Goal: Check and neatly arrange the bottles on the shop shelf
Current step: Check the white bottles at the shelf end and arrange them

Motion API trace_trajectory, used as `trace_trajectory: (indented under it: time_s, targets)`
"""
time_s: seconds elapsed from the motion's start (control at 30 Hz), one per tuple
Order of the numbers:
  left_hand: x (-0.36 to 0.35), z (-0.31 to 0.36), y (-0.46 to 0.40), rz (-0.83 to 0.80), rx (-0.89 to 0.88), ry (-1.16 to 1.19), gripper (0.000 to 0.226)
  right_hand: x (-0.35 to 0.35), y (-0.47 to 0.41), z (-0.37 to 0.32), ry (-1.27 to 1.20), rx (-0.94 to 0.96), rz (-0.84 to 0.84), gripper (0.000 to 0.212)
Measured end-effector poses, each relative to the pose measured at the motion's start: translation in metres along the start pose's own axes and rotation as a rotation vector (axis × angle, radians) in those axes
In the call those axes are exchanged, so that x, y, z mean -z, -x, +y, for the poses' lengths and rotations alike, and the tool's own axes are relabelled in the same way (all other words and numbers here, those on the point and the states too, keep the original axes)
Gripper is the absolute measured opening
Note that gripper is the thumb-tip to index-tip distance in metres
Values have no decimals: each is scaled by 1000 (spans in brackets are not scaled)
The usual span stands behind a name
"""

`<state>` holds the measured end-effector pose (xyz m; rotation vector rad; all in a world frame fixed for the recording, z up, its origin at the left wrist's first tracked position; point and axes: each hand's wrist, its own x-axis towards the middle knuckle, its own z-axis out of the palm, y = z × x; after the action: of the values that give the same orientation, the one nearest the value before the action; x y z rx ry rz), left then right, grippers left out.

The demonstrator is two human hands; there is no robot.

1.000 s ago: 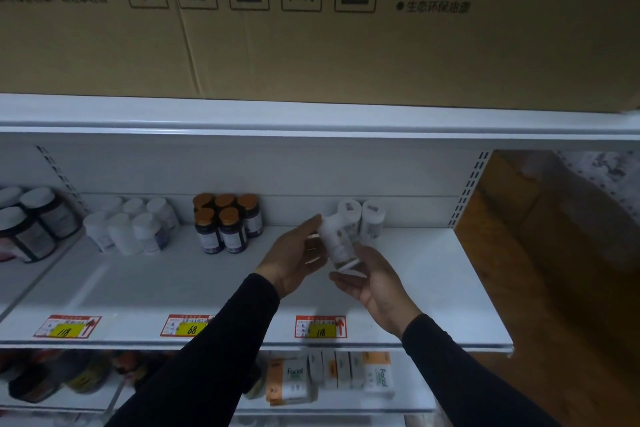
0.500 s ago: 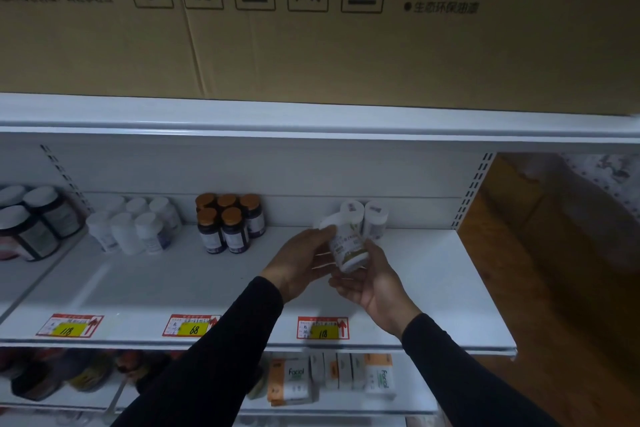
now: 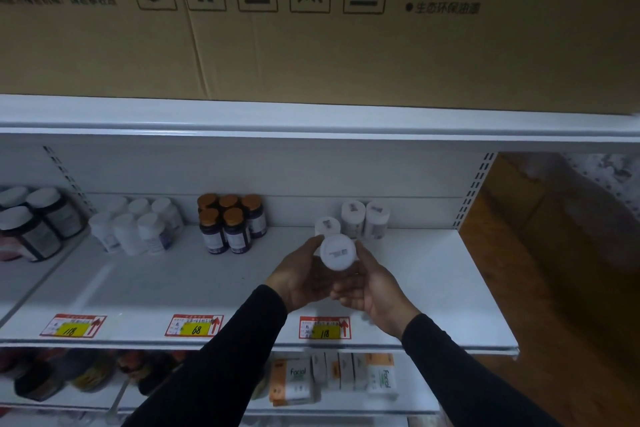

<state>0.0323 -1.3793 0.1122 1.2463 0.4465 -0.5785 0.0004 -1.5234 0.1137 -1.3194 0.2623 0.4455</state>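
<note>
It was a shop: white metal shelving [image 3: 433,288] carried red-and-yellow price tags [image 3: 325,327] along its front edge, with grouped supplement bottles [image 3: 232,224] at centre frame.

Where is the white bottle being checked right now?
In the head view, the white bottle is held between the left hand and right hand, its cap toward the camera, just in front of three matching white bottles on the shelf's right side.

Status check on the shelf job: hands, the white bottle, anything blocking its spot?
Left hand and right hand both grip the white bottle, cap toward camera. Three matching bottles stand behind it. Shelf beside them open, nothing in the way.
</note>
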Motion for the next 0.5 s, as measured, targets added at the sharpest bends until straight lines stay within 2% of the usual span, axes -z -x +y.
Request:
trace_trajectory:
  time_s: [0.23, 0.37, 0.5]
  targets:
    - [4, 0, 1, 21, -30, 33, 45, -2, 1, 2, -16, -19, -8, 55]
    - [8, 5, 4, -7, -183, 88, 34, 1, 0, 3, -90, -47, 6, 49]
    - [11, 10, 13, -99, -350, 16, 17, 1, -4, 6, -218, -53, 19, 40]
